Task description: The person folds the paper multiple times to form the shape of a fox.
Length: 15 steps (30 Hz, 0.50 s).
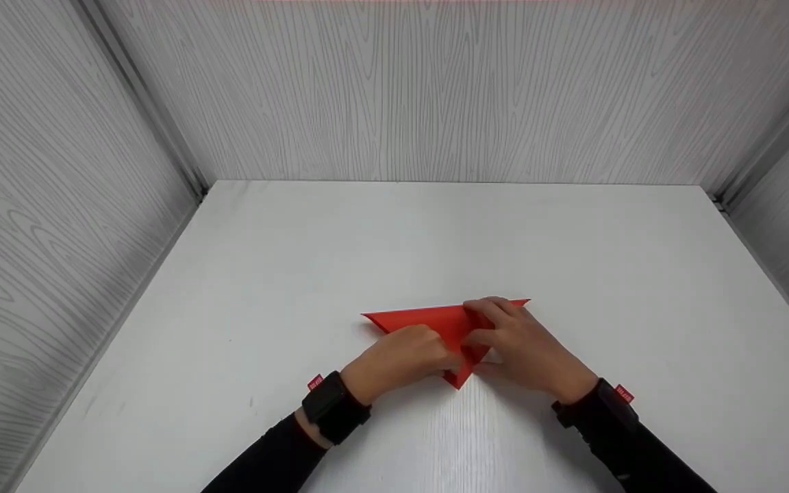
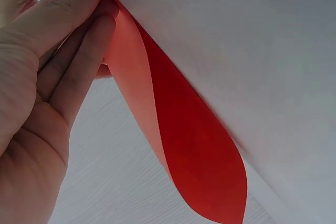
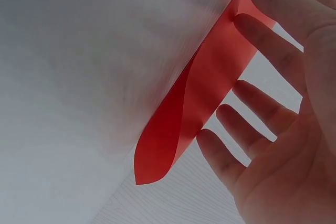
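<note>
A sheet of red paper (image 1: 414, 320), folded to a triangle, lies on the table with its long side away from me and a corner toward me. Its sides curl up in loose, open folds, as the paper (image 2: 194, 145) in the left wrist view shows. My left hand (image 1: 405, 359) pinches it near the close corner, thumb on top and fingers curled in. Over its right half my right hand (image 1: 521, 349) spreads its fingers, fingertips on the paper (image 3: 215, 72) and thumb near the close corner. Part of the paper is hidden under both hands.
The white table (image 1: 285, 239) reaches back to a wood-grain panel (image 1: 394, 89). Similar panels stand at the left and right. Each wrist wears a black band (image 1: 336, 409) with a small red tag.
</note>
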Each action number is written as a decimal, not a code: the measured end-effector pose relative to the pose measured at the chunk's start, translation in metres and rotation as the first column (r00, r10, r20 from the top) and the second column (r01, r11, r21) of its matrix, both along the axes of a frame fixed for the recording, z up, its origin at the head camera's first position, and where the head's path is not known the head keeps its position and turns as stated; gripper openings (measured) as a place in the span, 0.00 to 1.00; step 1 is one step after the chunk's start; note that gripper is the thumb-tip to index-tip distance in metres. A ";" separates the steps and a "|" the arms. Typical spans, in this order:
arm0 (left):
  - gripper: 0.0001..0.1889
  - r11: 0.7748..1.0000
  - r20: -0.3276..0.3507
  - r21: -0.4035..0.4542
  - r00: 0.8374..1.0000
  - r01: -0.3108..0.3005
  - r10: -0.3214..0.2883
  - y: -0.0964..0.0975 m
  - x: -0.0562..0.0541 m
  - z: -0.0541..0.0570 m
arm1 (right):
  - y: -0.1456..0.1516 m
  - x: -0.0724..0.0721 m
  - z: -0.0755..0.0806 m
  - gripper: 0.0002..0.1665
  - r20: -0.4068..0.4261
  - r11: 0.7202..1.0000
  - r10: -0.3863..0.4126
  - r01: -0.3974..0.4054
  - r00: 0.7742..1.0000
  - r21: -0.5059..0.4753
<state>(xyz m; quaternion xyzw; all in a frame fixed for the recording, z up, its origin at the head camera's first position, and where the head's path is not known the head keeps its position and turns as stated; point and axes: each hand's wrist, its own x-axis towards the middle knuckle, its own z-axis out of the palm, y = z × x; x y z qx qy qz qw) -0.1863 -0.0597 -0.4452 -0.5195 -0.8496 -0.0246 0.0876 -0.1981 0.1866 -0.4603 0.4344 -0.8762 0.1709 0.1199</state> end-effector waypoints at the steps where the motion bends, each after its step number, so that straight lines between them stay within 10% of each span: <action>1: 0.09 1.000 0.009 0.008 1.000 0.004 -0.004 0.000 0.000 0.000 | 0.000 0.000 0.000 0.17 0.000 1.000 0.003 -0.003 1.000 -0.002; 15: 0.04 0.992 0.124 0.111 0.989 0.066 -0.080 -0.001 -0.006 -0.002 | 0.000 -0.001 0.000 0.17 0.012 1.000 0.000 0.000 1.000 0.001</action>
